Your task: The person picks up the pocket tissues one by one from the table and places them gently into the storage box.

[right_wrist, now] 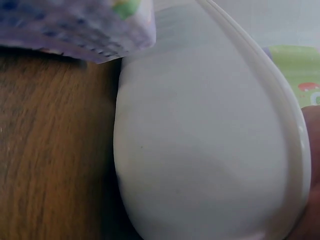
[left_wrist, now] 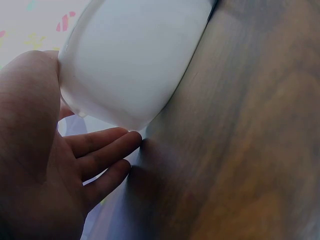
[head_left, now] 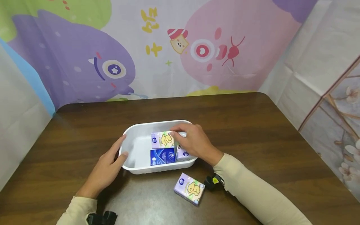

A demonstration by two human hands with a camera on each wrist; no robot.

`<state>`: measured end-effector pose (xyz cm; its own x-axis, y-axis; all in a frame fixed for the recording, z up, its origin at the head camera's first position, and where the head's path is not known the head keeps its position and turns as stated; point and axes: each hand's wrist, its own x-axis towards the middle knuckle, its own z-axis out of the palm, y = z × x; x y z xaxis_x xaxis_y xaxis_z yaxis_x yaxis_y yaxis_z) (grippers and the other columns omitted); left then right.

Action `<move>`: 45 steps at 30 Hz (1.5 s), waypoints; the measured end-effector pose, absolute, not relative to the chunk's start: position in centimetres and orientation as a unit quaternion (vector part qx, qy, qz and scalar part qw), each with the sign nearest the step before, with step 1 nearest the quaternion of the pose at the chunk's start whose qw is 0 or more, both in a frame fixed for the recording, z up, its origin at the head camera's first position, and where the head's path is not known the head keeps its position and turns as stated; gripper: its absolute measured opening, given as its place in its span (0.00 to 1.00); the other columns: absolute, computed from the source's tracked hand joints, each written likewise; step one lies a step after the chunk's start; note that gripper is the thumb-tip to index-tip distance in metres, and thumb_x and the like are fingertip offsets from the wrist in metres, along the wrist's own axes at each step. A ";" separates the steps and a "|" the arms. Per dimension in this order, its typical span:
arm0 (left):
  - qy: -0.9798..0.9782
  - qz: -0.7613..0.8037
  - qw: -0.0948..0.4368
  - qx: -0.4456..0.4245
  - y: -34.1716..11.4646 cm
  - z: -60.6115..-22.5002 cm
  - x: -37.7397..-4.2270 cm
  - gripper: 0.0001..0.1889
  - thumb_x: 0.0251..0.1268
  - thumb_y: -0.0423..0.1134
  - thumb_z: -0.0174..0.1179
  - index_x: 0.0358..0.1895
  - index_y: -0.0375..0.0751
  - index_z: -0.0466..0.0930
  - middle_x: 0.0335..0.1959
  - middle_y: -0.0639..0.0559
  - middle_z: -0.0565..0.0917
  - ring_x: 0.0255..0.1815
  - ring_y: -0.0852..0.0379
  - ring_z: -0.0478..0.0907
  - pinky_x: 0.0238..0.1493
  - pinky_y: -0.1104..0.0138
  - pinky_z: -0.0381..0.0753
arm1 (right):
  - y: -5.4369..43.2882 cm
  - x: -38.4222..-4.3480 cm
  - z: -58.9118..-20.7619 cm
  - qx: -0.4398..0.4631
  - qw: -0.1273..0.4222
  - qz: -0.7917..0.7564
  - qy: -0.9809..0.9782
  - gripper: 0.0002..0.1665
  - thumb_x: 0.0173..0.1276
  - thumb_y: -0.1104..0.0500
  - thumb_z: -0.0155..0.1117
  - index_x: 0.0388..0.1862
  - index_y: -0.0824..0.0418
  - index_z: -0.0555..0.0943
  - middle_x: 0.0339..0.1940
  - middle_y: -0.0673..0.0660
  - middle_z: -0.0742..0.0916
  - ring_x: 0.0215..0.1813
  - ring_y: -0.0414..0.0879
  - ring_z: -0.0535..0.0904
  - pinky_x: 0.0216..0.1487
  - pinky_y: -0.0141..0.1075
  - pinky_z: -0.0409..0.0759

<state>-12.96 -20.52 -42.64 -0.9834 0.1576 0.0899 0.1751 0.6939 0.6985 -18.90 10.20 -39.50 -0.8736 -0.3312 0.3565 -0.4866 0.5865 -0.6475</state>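
A white plastic tray (head_left: 137, 170) stands mid-table. My left hand (head_left: 105, 168) holds its left end, thumb over the rim; in the left wrist view, several fingers (left_wrist: 107, 152) lie fairly straight beside its outer wall. Inside the tray, my right hand (head_left: 194, 140) pinches the right edge of a purple-and-yellow tissue pack (head_left: 161, 139) with a bear print. In front of that pack lies a dark blue tissue pack (head_left: 162, 156). Another purple tissue pack (head_left: 182, 153) sits at the tray's right end, partly hidden under my right hand.
A further bear-print tissue pack (head_left: 189, 189) lies on the brown wooden table (head_left: 225, 109), just in front of the tray near my right wrist. Behind the table hangs a cartoon-printed cloth (head_left: 157, 72). Wrist cameras (head_left: 102, 217) are strapped to both arms.
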 end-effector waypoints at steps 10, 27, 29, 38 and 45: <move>-0.919 -0.383 0.005 -0.089 -20.6 -42.6 -13.0 0.32 0.80 0.51 0.47 0.81 0.57 0.51 0.77 0.39 0.60 0.74 0.36 0.60 0.67 0.37 0.60 | 10.1 -19.0 -39.6 0.225 0.098 0.395 -0.885 0.10 0.72 0.55 0.66 0.48 0.54 0.89 0.46 0.46 0.89 0.53 0.40 0.83 0.56 0.39 0.79; -0.919 -0.384 0.002 -0.091 -20.6 -42.5 -13.0 0.32 0.80 0.51 0.47 0.82 0.59 0.50 0.78 0.40 0.59 0.75 0.36 0.59 0.67 0.37 0.60 | 10.1 -19.0 -39.3 0.242 0.050 0.288 -0.925 0.18 0.73 0.53 0.63 0.59 0.56 0.85 0.56 0.51 0.87 0.61 0.45 0.80 0.62 0.41 0.76; -0.919 -0.384 0.003 -0.091 -20.6 -42.4 -13.0 0.32 0.80 0.51 0.47 0.82 0.59 0.50 0.78 0.40 0.59 0.75 0.36 0.59 0.67 0.37 0.60 | 10.0 -18.9 -39.4 0.242 0.053 0.279 -0.928 0.17 0.73 0.52 0.64 0.56 0.56 0.86 0.53 0.50 0.88 0.58 0.45 0.81 0.59 0.40 0.78; -0.920 -0.382 0.005 -0.090 -20.6 -42.6 -12.8 0.32 0.80 0.51 0.47 0.82 0.58 0.50 0.77 0.39 0.60 0.75 0.36 0.60 0.67 0.37 0.61 | 9.8 -18.8 -39.6 0.235 0.065 0.274 -0.930 0.13 0.70 0.52 0.65 0.51 0.54 0.87 0.48 0.48 0.89 0.52 0.43 0.83 0.53 0.39 0.80; -0.918 -0.386 0.004 -0.090 -20.6 -42.6 -13.0 0.32 0.80 0.51 0.47 0.82 0.59 0.49 0.78 0.39 0.60 0.75 0.37 0.59 0.67 0.37 0.61 | 9.9 -18.8 -39.4 0.236 0.053 0.255 -0.936 0.18 0.69 0.49 0.65 0.53 0.54 0.86 0.49 0.49 0.89 0.52 0.44 0.83 0.54 0.41 0.79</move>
<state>-12.99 -20.58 -42.55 -0.9838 0.1623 0.0762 0.1680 0.6862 0.7077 -18.78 9.93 -39.35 -0.8832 -0.4150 0.2186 -0.4686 0.7591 -0.4518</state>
